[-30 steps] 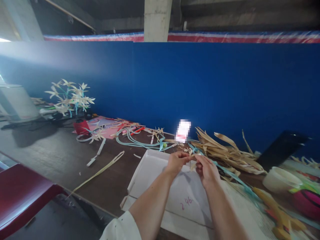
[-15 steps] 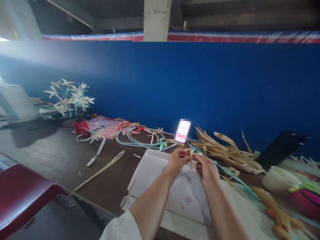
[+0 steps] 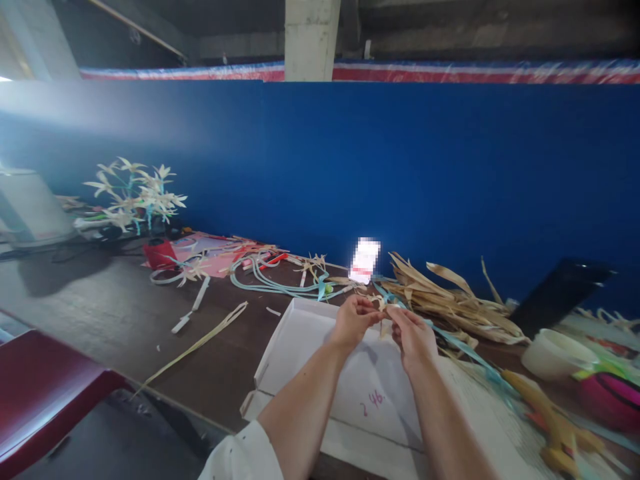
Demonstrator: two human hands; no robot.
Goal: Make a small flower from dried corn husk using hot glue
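Above the far part of an open white box (image 3: 300, 340), my left hand (image 3: 354, 321) and my right hand (image 3: 414, 333) meet with fingertips almost touching. Between them is a small pale husk flower (image 3: 383, 327), its narrow petals poking up and hanging down from the pinch. Both hands are closed on it, thumbs against fingers. Where exactly each fingertip grips is partly hidden. Just beyond the hands lie light-blue ribbon (image 3: 385, 293) and a heap of dry corn husks (image 3: 440, 307).
A glue gun (image 3: 555, 427) lies at the right near a white bowl (image 3: 557, 353). A lit phone (image 3: 365, 261) leans at the blue partition (image 3: 450, 173). Leftward are a coil of light-blue cord (image 3: 250, 280), a potted husk-flower plant (image 3: 145, 200) and a red chair (image 3: 50, 393).
The whole view has shifted very slightly. Both hands keep their pinch on the husk flower, with only a tiny movement of the right fingers.
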